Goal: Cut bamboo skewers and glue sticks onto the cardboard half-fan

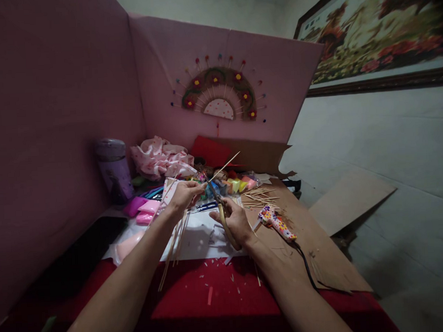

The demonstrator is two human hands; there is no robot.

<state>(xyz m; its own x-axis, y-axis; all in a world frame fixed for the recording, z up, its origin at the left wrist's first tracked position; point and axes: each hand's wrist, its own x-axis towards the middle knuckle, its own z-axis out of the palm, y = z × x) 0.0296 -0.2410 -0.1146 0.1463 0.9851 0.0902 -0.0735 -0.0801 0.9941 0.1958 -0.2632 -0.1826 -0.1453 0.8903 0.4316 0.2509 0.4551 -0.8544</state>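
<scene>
My left hand (187, 194) pinches a thin wooden skewer (227, 164) whose pointed tip slants up to the right. In my right hand (239, 223) is a pair of scissors (228, 230) with tan handles, fingers wrapped round the loops. The dark blades reach up to the skewer close by my left fingertips; whether they touch it I cannot tell. Several loose skewers (179, 232) lie below my left wrist on a white sheet (196, 241). More sticks (260, 198) are heaped to the right, on cardboard (304, 260).
A flower-patterned glue gun (278, 223) with a black cord rests on the cardboard. Pink packets (147, 209), a lilac tumbler (113, 169) and crumpled pink cloth (161, 159) stand left. Small scraps litter the red tablecloth (214, 305). A half-round decoration (217, 84) hangs on the pink panel.
</scene>
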